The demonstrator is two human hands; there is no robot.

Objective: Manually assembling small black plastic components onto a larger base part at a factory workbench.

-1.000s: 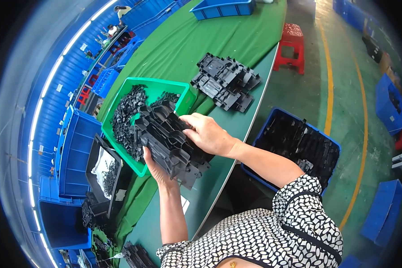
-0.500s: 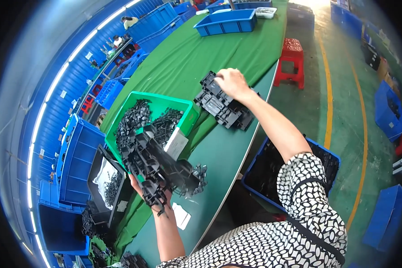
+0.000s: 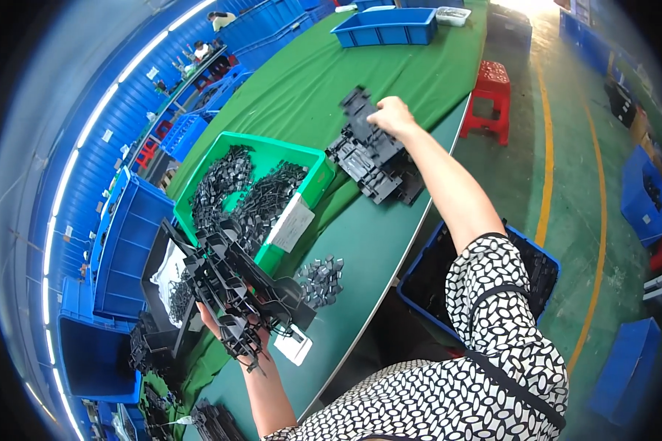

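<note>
My left hand (image 3: 263,342) is closed around several long, black moulded plastic frames (image 3: 235,283), held up in front of the green bin (image 3: 318,181). Small black plastic clips (image 3: 268,192) lie heaped inside that bin. Farther off to the right, my right hand (image 3: 393,116) pinches a black plastic housing (image 3: 371,126) by its edge. This housing is tilted up over a stack of similar black housings (image 3: 362,170) on the table; whether its lower end still touches them I cannot tell. A loose pile of small black clips (image 3: 321,281) sits on the table beside the frames.
A white card (image 3: 294,348) lies near the table edge. Blue crates (image 3: 386,29) stand at the far end and on the left. Below the right edge is a blue-rimmed crate of black parts (image 3: 541,253). A red stool (image 3: 490,92) stands beside the table.
My right hand has raised one housing off the stack at its far end. The frames in my left hand have shifted left, uncovering the pile of clips. The view has turned slightly.
</note>
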